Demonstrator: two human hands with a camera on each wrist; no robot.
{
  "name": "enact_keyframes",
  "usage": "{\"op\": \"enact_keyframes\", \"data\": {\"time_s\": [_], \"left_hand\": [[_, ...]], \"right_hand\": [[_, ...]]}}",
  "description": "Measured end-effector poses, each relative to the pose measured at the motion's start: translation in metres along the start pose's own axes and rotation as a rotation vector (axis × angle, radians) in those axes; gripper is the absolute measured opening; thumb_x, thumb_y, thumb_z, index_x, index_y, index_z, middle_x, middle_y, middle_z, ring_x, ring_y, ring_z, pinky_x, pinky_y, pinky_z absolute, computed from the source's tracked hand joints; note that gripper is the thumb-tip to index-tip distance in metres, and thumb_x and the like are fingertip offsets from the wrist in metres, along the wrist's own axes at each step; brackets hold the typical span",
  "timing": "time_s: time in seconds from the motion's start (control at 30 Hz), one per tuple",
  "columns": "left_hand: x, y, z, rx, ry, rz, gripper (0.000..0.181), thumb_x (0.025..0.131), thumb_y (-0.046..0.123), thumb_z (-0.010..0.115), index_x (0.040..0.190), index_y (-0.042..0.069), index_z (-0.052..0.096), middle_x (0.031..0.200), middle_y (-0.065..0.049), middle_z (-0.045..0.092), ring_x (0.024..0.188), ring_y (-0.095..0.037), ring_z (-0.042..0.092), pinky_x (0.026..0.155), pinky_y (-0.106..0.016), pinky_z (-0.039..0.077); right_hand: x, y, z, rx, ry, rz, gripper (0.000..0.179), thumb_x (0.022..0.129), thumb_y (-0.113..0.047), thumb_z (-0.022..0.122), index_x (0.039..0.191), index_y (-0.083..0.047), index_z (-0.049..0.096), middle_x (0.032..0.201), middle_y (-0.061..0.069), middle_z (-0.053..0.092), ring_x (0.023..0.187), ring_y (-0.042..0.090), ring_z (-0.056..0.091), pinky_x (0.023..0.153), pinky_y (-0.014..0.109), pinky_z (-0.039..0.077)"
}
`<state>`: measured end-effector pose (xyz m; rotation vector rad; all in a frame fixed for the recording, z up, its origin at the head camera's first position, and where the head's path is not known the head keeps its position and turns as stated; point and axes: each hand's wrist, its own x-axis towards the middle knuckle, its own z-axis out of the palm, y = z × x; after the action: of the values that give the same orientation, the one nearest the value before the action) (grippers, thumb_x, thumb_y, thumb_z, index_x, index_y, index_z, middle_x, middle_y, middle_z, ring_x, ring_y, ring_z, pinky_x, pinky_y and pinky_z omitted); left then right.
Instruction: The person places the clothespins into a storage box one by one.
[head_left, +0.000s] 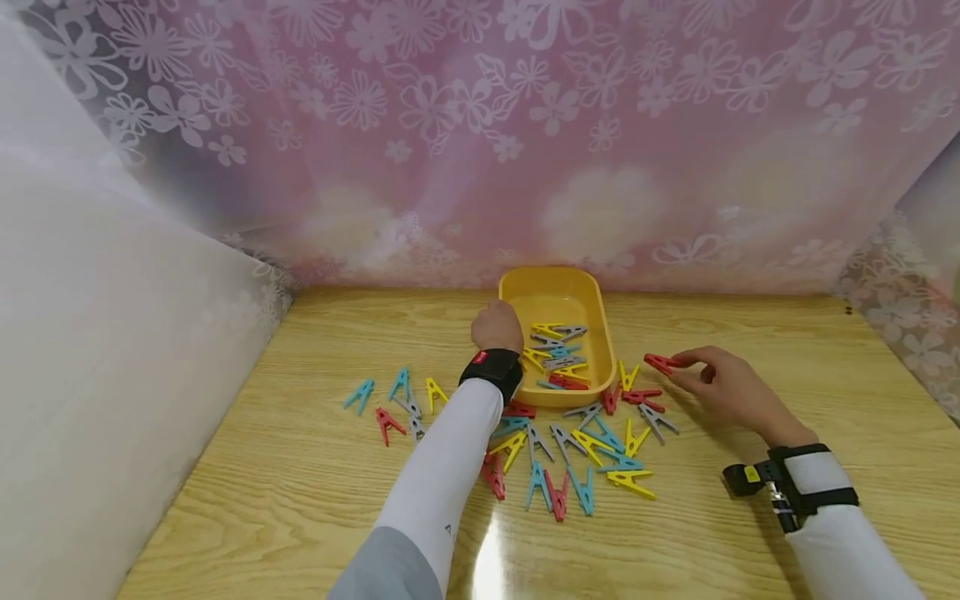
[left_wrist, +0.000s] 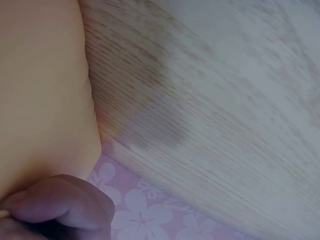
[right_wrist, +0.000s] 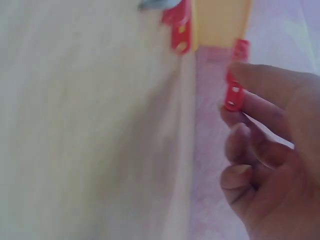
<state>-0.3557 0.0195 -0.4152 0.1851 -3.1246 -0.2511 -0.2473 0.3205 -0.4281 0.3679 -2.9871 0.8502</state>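
The right hand pinches one red clothespin, its long axis roughly along the back edge of the bench. Leftward lies the yellow tray, where the left hand grips the left rim.

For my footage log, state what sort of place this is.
Probably a screened-off indoor workspace: a light-brown wood-grain table, a pink, white-flowered backdrop, a plain whitish side screen.
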Motion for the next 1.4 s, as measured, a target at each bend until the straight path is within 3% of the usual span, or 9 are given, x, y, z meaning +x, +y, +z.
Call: {"op": "enact_keyframes", "data": {"time_s": [0.2,0.4,0.67,0.83,0.97,1.07,1.3,1.4], "left_hand": [[-0.002,0.005,0.000,-0.001,0.003,0.016,0.026,0.099,0.023,0.051,0.115,0.005,0.062,0.095,-0.006,0.067,0.084,-0.018,0.066,0.065,-0.031,0.054],[-0.007,0.014,0.000,0.009,-0.019,0.036,0.028,0.098,0.026,0.054,0.115,0.005,0.062,0.095,-0.005,0.066,0.083,-0.018,0.066,0.063,-0.029,0.054],[-0.009,0.020,-0.008,0.008,-0.034,0.024,0.026,0.099,0.026,0.052,0.113,0.007,0.063,0.095,-0.004,0.066,0.082,-0.017,0.066,0.065,-0.029,0.054],[-0.006,0.016,-0.012,0.040,-0.022,0.031,0.026,0.098,0.028,0.054,0.110,0.007,0.063,0.091,-0.004,0.067,0.079,-0.016,0.066,0.061,-0.028,0.054],[-0.003,0.010,-0.013,0.042,-0.021,0.017,0.027,0.098,0.028,0.053,0.111,0.006,0.061,0.090,-0.004,0.068,0.079,-0.016,0.066,0.062,-0.029,0.054],[-0.002,0.006,-0.012,0.022,-0.018,0.008,0.026,0.099,0.026,0.052,0.112,0.005,0.060,0.091,-0.005,0.068,0.079,-0.016,0.066,0.062,-0.029,0.054],[-0.003,0.000,-0.007,0.012,-0.011,0.009,0.027,0.101,0.024,0.048,0.113,0.004,0.062,0.092,-0.006,0.068,0.082,-0.018,0.067,0.066,-0.031,0.054],[-0.004,0.000,-0.008,0.008,0.008,0.003,0.026,0.100,0.024,0.049,0.111,0.004,0.062,0.090,-0.006,0.068,0.081,-0.018,0.067,0.064,-0.031,0.054]], "right_hand": [[0.017,-0.023,-0.004,0.049,0.169,-0.050,0.039,0.095,-0.032,0.061,0.119,-0.003,0.062,0.101,0.014,0.060,0.067,0.022,0.049,0.049,0.029,0.038],[0.040,-0.050,0.000,0.094,0.200,-0.058,0.042,0.094,-0.037,0.060,0.120,-0.005,0.063,0.098,0.011,0.062,0.065,0.022,0.048,0.047,0.028,0.038],[0.061,-0.072,0.013,0.143,0.124,-0.038,0.057,0.097,-0.044,0.052,0.134,-0.001,0.051,0.122,0.017,0.056,0.084,0.026,0.051,0.056,0.033,0.045],[0.055,-0.064,0.012,0.167,0.140,-0.010,0.051,0.099,-0.038,0.050,0.135,-0.002,0.050,0.124,0.017,0.055,0.088,0.027,0.052,0.059,0.034,0.047],[0.049,-0.055,0.010,0.144,0.129,-0.044,0.046,0.100,-0.032,0.050,0.134,-0.001,0.050,0.123,0.019,0.055,0.090,0.030,0.054,0.071,0.041,0.046],[0.046,-0.048,0.011,0.124,0.081,-0.065,0.040,0.100,-0.022,0.051,0.133,0.001,0.050,0.124,0.020,0.055,0.091,0.030,0.054,0.075,0.043,0.046],[0.043,-0.033,0.019,0.125,-0.097,-0.050,0.036,0.095,-0.001,0.052,0.131,-0.001,0.053,0.128,0.020,0.050,0.078,0.024,0.050,0.057,0.032,0.047],[0.044,-0.030,0.021,0.122,-0.147,-0.103,0.039,0.091,0.005,0.050,0.129,0.000,0.054,0.131,0.022,0.048,0.081,0.024,0.051,0.064,0.033,0.048]]}}
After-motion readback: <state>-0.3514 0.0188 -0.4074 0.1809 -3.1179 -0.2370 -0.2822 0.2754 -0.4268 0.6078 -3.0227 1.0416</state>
